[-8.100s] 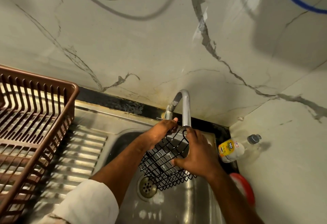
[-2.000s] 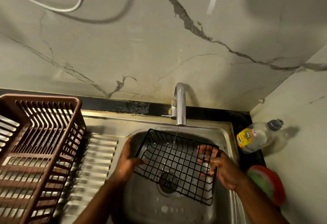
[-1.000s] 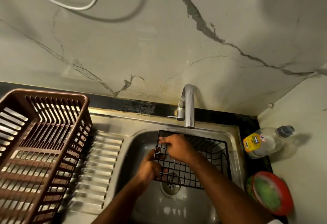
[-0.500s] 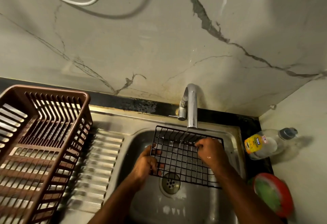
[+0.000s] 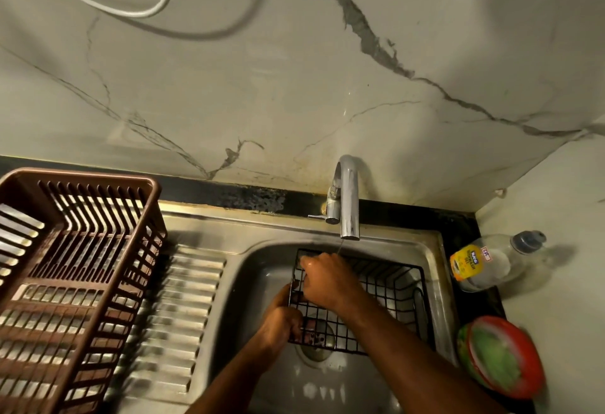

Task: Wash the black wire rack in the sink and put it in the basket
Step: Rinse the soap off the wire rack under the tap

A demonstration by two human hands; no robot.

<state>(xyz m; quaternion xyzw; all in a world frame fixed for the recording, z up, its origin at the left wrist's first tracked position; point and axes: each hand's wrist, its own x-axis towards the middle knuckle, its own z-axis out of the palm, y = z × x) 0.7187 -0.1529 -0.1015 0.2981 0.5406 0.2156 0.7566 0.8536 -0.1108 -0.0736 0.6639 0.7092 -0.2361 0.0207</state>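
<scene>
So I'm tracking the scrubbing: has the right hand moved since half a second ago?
Yes. The right hand has gone leftward across the black wire rack, from right of the faucet to its left.

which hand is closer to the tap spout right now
Right. The right hand rests on the black wire rack just below and left of the tap spout. The left hand grips the rack's left edge lower down, nearer the drain.

The black wire rack [image 5: 383, 295] is sitting tilted inside the steel sink [image 5: 435, 282]; the brown slatted basket [image 5: 75, 269] is standing left.
</scene>
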